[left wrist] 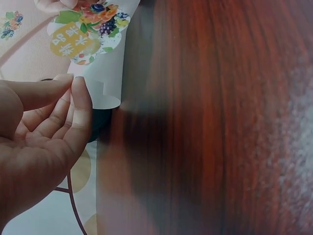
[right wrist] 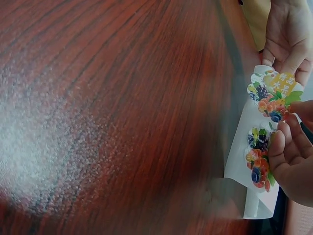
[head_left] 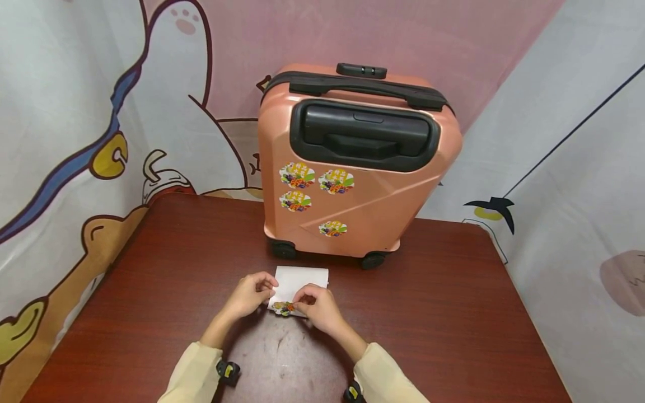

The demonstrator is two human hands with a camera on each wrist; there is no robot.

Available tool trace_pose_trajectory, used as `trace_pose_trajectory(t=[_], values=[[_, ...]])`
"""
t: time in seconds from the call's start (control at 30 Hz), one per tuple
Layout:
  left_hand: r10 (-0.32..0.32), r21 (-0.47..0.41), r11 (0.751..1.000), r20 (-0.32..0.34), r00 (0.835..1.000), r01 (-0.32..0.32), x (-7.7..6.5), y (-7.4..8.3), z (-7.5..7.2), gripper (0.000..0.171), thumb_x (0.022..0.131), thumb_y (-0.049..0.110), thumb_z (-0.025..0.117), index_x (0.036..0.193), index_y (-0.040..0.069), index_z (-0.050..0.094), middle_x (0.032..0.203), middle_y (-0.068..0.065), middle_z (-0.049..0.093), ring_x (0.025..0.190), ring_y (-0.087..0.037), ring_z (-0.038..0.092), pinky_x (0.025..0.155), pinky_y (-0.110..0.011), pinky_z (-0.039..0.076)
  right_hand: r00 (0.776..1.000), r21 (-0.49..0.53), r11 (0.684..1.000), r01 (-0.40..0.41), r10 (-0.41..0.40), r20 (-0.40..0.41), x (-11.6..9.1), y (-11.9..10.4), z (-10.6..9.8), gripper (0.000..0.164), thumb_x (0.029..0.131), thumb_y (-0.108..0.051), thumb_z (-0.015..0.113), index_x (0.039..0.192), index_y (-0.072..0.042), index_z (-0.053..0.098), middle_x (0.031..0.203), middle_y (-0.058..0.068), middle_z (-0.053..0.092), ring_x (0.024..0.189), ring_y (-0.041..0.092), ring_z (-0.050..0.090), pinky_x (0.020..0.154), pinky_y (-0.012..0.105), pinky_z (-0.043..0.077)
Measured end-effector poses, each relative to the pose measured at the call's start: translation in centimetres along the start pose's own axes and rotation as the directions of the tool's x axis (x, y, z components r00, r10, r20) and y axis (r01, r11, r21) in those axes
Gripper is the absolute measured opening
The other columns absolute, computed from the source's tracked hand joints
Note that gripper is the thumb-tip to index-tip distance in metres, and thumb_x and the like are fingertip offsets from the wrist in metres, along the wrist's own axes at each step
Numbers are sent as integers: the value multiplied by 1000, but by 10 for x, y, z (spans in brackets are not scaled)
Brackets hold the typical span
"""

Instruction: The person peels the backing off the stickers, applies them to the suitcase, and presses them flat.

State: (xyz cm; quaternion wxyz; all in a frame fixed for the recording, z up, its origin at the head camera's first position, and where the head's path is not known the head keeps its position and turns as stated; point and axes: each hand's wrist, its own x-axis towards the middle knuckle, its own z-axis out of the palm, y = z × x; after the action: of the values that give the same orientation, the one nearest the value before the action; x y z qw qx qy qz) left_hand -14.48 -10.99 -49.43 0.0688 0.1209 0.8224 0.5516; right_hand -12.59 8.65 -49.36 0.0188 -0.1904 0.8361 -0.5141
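A white sheet of sticker backing paper (head_left: pixel 302 275) is held low over the table's front half. My left hand (head_left: pixel 249 295) pinches its left edge between thumb and fingertips. A fruit-print sticker (right wrist: pixel 276 95), scalloped with a yellow patch, stands partly lifted from the sheet. Thumb and finger of my right hand (head_left: pixel 321 308) pinch that sticker's edge. Beside it on the sheet lies a second fruit sticker (right wrist: pixel 259 161), partly behind my right fingers. In the left wrist view, the left hand (left wrist: pixel 46 115) is at the sheet's corner, close to the sticker.
Behind the sheet stands an upright pink suitcase (head_left: pixel 363 207) with a black handle recess (head_left: pixel 365 134) and black wheels (head_left: pixel 374 259). Several fruit stickers (head_left: pixel 336 182) are on its front. The brown wooden table (head_left: pixel 453 313) is backed by a cartoon-printed cloth (head_left: pixel 403 33).
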Motion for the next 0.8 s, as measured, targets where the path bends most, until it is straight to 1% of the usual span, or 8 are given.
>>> trace_pose_trajectory(t=[0.2, 0.37, 0.43, 0.6, 0.8], values=[[-16, -3, 1000, -7, 1000, 16, -1, -2, -1, 12, 77, -11, 59, 87, -6, 61, 78, -14, 63, 70, -21, 61, 56, -29, 53, 999, 32, 999, -21, 19, 41, 0, -2, 0, 11, 74, 6, 68, 73, -4, 65, 69, 0, 60, 61, 2, 51, 57, 20, 45], [-51, 3, 999, -16, 999, 51, -2, -6, -1, 9, 78, -9, 59, 86, -5, 60, 77, -14, 62, 67, -19, 60, 53, -27, 52, 997, 40, 999, -31, 28, 67, -1, -3, -1, 11, 75, 6, 68, 73, -5, 65, 68, -1, 60, 61, 3, 51, 57, 20, 44], [-68, 5, 998, -20, 997, 68, -2, -7, -1, 9, 78, -9, 59, 86, -4, 60, 76, -12, 61, 66, -17, 59, 53, -27, 52, 997, 47, 998, -32, 28, 75, -2, -15, -5, 9, 75, 8, 67, 74, -1, 64, 68, 5, 60, 61, 7, 52, 57, 20, 43], [-71, -5, 997, -14, 997, 71, -3, -10, -4, 9, 78, -10, 60, 85, -5, 59, 73, -10, 60, 65, -18, 59, 53, -27, 52, 996, 58, 998, -31, 26, 89, -5, -45, -16, 5, 75, 12, 64, 75, 8, 61, 69, 19, 60, 60, 18, 52, 55, 20, 42], [-89, 4, 996, -12, 996, 89, -5, -9, -6, 10, 76, -11, 60, 85, -7, 59, 73, -9, 59, 64, -20, 59, 54, -31, 53, 995, 64, 997, -42, 36, 91, -4, -47, -20, 5, 76, 11, 65, 76, 8, 61, 69, 20, 59, 60, 18, 51, 55, 21, 42]])
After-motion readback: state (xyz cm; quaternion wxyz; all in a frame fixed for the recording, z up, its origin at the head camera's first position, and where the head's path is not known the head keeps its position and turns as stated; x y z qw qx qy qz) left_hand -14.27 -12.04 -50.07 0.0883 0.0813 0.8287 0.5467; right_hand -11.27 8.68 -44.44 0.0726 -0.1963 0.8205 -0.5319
